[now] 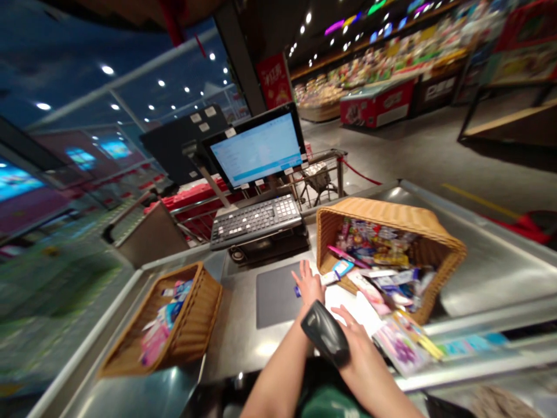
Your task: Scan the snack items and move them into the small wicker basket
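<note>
Head view: at lower centre-right of the frame, the right hand [357,343] is closed on a black plastic handheld scanner [325,334], which overlaps the left forearm. The left hand [310,287], fingers spread, is over the counter [237,337] at a slim white-and-purple packet [331,277]; whether it grips cannot be told. A tan woven basket [387,208] of assorted packets occupies centre-right. A flat grey rectangular mat [276,299] lies at centre.
</note>
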The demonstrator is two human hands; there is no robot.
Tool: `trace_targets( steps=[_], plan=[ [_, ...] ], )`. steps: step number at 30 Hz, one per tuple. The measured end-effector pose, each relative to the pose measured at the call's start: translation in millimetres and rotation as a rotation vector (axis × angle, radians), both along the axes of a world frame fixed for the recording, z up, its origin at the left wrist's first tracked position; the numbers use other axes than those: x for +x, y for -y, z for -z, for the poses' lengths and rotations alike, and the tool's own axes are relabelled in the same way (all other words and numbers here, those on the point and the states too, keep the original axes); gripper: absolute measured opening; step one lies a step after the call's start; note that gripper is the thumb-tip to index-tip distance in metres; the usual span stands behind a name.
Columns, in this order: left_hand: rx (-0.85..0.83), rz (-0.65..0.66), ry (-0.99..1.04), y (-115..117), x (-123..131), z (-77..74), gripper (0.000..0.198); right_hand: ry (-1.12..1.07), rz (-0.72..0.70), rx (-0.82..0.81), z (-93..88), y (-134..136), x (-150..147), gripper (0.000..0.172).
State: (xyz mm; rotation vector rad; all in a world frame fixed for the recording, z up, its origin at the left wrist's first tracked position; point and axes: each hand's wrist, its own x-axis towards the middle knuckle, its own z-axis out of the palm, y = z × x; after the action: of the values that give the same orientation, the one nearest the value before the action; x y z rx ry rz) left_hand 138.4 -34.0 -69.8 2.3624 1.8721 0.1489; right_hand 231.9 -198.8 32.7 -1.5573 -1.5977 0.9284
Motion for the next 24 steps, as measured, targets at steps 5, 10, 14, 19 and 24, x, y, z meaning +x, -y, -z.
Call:
trace_targets(
  steps=[5, 10, 14, 19, 24],
  plan=[
    [0.045, -0.055, -0.035, -4, -20, -7.4, 0.033, 0.101, -0.087, -0.046, 3.3, 0, -4, 0.054],
    [0.063, -0.218, -0.020, -5, -36, -9.7, 0.043, 0.116, -0.100, -0.024, 11.8, 0, -6, 0.057],
    [0.087, -0.192, 0.001, -9, -53, -13.3, 0.033, 0.070, -0.083, -0.024, 15.5, 1, -7, 0.059],
    [-0.116, 0.142, -0.013, -19, -69, -14.2, 0.047, 0.041, -0.086, -0.004, 14.0, 2, -10, 0.056],
    [-0.179, 0.185, -0.025, -20, -74, -8.1, 0.029, 0.102, -0.104, 0.004, 8.7, 2, -10, 0.048]
  ],
)
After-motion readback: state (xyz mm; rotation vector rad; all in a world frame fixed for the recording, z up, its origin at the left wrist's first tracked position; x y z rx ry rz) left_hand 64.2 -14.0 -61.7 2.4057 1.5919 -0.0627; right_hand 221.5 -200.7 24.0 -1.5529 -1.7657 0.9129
